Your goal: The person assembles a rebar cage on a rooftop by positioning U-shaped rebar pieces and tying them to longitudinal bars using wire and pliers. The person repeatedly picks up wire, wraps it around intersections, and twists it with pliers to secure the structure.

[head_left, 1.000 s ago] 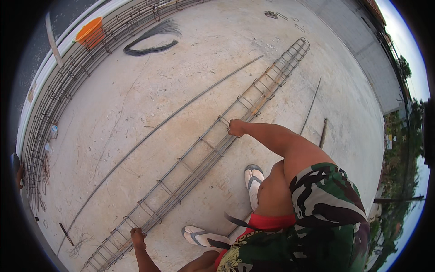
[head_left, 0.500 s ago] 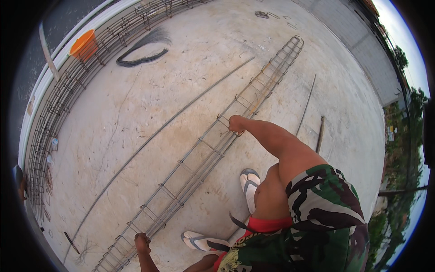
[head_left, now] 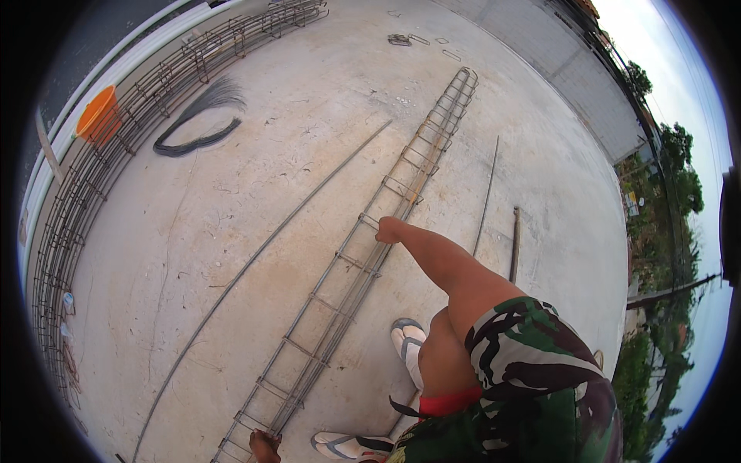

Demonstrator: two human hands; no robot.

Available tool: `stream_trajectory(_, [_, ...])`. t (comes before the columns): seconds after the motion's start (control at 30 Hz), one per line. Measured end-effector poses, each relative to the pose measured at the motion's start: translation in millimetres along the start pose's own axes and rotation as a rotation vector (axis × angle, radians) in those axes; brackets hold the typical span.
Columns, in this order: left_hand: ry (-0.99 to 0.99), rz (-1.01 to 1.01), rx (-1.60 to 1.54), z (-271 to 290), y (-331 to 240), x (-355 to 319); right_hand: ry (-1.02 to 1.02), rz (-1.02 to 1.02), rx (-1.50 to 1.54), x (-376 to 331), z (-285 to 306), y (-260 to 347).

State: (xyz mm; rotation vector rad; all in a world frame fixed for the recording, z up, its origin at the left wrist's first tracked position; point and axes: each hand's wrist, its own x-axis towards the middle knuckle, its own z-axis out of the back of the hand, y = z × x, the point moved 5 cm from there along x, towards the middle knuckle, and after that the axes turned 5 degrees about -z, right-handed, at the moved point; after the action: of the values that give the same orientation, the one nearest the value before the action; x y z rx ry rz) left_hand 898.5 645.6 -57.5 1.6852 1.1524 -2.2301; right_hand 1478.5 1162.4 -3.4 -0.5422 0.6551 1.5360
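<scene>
Pale, dusty concrete floor spreads wide, dotted with rust-brown stains and bounded by a grey block wall at the upper right. Near its left edge stand an orange bucket and more barred frames. Slanting across the middle lies a long, narrow steel cage, grey with rusty brown patches, its lengthwise bars joined by rectangular hoops. The right hand grips it partway along; the left hand grasps it nearer the bottom.

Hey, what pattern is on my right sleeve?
Your sleeve is camouflage: green, grey and dark brown; head view shows it best.
</scene>
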Motion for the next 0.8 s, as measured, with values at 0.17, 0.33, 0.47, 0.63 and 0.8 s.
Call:
stream_trajectory(0.17, [0.284, -0.561, 0.698, -15.9, -8.1, -8.5, -0.217, -0.217, 0.049, -31.7, -7.6, -24.2])
stream_trajectory(0.33, [-0.147, -0.084, 0.601, -12.6, -14.9, -16.5, -0.221, -0.178, 0.059, -77.9, 9.9, 16.2])
stream_trajectory(0.47, [-0.05, -0.218, 0.623, -53.2, -67.2, -102.7, 0.106, -0.001, 0.247, -145.0, -30.6, 13.8])
stream_trajectory(0.63, [0.084, -0.43, 0.631, -93.2, -142.6, -279.7, 0.501, -0.259, 0.918, -316.1, -93.0, -99.9])
stream_trajectory(0.8, [-0.076, -0.118, 0.644, -42.0, -83.8, -493.9, 0.772, -0.304, 0.436, -450.8, -26.3, -141.5])
